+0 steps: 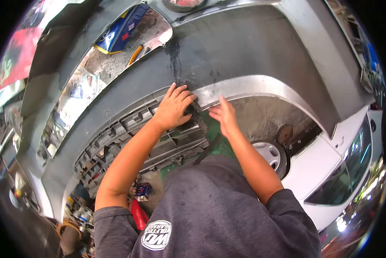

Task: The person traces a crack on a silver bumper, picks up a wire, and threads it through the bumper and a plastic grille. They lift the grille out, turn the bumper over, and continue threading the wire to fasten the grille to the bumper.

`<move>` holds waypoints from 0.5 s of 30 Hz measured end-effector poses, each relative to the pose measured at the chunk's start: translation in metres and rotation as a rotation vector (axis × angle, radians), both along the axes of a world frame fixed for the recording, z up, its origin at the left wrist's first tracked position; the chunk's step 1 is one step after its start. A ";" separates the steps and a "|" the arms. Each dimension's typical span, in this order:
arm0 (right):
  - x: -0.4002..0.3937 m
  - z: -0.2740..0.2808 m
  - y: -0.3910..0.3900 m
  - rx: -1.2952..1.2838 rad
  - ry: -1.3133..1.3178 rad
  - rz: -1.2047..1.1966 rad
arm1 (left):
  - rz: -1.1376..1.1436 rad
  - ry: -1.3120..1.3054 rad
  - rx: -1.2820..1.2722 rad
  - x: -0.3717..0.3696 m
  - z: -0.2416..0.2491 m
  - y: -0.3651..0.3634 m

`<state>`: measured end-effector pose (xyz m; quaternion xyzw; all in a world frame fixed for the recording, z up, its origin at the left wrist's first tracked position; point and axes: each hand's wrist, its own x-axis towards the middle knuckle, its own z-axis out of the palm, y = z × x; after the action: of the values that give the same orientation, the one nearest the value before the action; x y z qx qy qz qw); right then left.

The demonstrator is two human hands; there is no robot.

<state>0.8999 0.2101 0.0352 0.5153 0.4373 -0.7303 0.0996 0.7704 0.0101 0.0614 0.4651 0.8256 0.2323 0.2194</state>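
Note:
A large grey car bumper cover (240, 47) arches across the view, with dark wet-looking streaks near its middle. Under its lower edge lies a black plastic grille (133, 124) with many ribs and slots. My left hand (173, 108) rests on the grille's right end, where it meets the bumper, fingers stretched out and the tips on the seam. Just right of it, my right hand (225, 117) is at the bumper's bare, shiny lower lip. Its fingers are extended, some of them partly behind the edge, and I see nothing held there.
A white car (326, 172) and a wheel (268, 155) are at the right. Through the bumper's opening show a blue box (123, 31) and a yellow-handled tool (135, 55). A small blue can (143, 191) and a red object (139, 214) lie at my left.

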 end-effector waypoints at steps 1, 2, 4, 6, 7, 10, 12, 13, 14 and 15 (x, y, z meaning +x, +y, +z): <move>-0.005 -0.003 0.007 0.013 -0.005 -0.026 | 0.024 0.006 0.009 0.003 -0.001 -0.001; -0.009 -0.007 0.009 0.052 -0.023 -0.005 | 0.032 0.049 0.020 0.005 -0.003 0.000; -0.010 -0.011 0.006 0.119 -0.067 0.052 | 0.064 0.128 0.034 0.011 -0.003 -0.002; -0.011 -0.023 -0.004 0.234 -0.025 0.010 | 0.091 0.132 0.104 0.012 -0.010 -0.002; -0.008 -0.027 -0.008 0.293 -0.006 -0.009 | 0.107 0.131 0.139 0.013 -0.013 -0.003; -0.003 -0.025 -0.021 0.286 0.016 -0.064 | 0.155 0.150 0.180 0.017 -0.017 -0.001; -0.008 -0.020 -0.027 0.294 0.028 -0.130 | 0.184 0.163 0.226 0.018 -0.018 0.002; -0.008 -0.019 -0.031 0.290 0.034 -0.161 | 0.201 0.171 0.241 0.021 -0.019 0.000; -0.007 -0.017 -0.032 0.285 0.071 -0.158 | 0.207 0.205 0.275 0.023 -0.023 0.000; -0.006 -0.021 -0.032 0.277 0.076 -0.164 | 0.200 0.220 0.274 0.023 -0.024 0.000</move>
<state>0.8940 0.1784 0.0146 0.5302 0.4934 -0.6878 -0.0490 0.7937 0.0099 0.0377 0.4290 0.8473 0.3107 0.0384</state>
